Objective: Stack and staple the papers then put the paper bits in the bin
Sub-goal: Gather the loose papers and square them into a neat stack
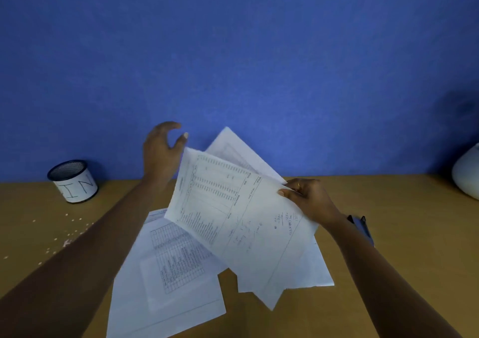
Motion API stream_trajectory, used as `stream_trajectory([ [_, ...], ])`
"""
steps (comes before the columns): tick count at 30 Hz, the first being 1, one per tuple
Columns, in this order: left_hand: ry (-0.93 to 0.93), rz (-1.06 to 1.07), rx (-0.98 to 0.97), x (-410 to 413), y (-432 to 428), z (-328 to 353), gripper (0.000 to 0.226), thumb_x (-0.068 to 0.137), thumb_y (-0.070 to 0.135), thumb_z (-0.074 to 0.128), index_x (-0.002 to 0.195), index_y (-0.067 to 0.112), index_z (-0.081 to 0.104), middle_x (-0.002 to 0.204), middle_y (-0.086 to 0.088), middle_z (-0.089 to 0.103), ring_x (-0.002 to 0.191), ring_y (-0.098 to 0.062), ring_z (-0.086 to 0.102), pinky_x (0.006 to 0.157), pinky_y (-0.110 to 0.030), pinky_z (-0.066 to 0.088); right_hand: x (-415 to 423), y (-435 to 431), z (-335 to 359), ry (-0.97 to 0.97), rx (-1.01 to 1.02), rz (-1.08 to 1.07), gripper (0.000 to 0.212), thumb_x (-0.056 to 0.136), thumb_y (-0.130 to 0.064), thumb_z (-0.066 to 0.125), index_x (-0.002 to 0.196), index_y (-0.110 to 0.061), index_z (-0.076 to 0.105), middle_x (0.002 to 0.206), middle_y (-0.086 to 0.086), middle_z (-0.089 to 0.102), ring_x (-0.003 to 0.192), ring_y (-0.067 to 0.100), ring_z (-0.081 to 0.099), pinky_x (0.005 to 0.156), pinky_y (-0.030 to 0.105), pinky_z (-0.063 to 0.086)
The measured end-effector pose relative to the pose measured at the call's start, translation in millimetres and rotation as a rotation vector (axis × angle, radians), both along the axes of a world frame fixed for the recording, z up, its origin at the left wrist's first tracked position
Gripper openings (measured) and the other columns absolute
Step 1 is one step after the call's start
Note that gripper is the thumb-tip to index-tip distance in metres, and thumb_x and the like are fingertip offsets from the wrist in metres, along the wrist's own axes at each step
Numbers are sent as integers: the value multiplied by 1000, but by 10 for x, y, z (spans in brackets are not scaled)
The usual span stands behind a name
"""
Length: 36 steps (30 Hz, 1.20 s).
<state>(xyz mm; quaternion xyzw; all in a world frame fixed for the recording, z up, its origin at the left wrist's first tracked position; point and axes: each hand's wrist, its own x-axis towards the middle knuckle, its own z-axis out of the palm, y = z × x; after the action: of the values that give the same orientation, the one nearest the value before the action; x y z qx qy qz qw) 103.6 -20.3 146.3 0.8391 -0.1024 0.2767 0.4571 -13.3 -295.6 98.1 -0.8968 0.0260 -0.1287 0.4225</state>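
Observation:
My right hand [308,200] pinches the edge of printed sheets [233,208] and holds them tilted above the desk, with a second sheet [233,146] fanned out behind. My left hand [162,151] hovers just left of the raised sheets, fingers curled apart and holding nothing. Another printed sheet [168,273] lies flat on the desk under my left forearm, and one more [318,267] lies beneath the raised ones. A small mesh bin [74,182] with a white label stands at the back left. White paper bits [67,234] are scattered in front of it.
A dark stapler [363,227] lies partly hidden behind my right wrist. A white rounded object [467,174] sits at the right edge. The wooden desk [388,260] ends at a blue wall [233,52].

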Motion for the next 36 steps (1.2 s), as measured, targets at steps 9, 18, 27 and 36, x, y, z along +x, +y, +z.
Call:
stream_trajectory([
  [9, 717, 55, -763, -552, -202, -931, 61, 87, 41, 58, 136, 14, 35, 140, -7, 41, 124, -29, 42, 95, -44, 39, -114, -10, -369, 55, 427, -176, 16, 86, -17, 64, 91, -4, 72, 74, 2, 69, 60, 11, 62, 47, 9, 45],
  [18, 1170, -376, -913, -726, -258, -1242, 41, 85, 26, 63, 124, 19, 55, 121, -11, 64, 109, -31, 60, 81, -42, 52, -298, 154, -642, 165, 717, -304, 22, 87, -21, 63, 69, -10, 69, 66, 3, 71, 60, 19, 67, 57, 28, 55],
  [27, 1176, -414, -640, -657, -129, -1283, 33, 86, 1, 59, 119, 2, 56, 121, -23, 60, 96, -36, 62, 75, -42, 53, -341, 154, -1101, 434, 706, -267, 38, 85, -20, 65, 122, -15, 56, 114, 10, 65, 99, 31, 65, 91, 44, 53],
  [36, 1201, -221, -491, -629, 12, -1343, 35, 85, 1, 62, 119, 8, 57, 122, -18, 59, 107, -40, 56, 92, -55, 47, -393, -23, -1181, 554, -210, -487, 60, 83, -33, 67, 132, -6, 45, 135, 13, 49, 125, 27, 44, 101, 32, 39],
])
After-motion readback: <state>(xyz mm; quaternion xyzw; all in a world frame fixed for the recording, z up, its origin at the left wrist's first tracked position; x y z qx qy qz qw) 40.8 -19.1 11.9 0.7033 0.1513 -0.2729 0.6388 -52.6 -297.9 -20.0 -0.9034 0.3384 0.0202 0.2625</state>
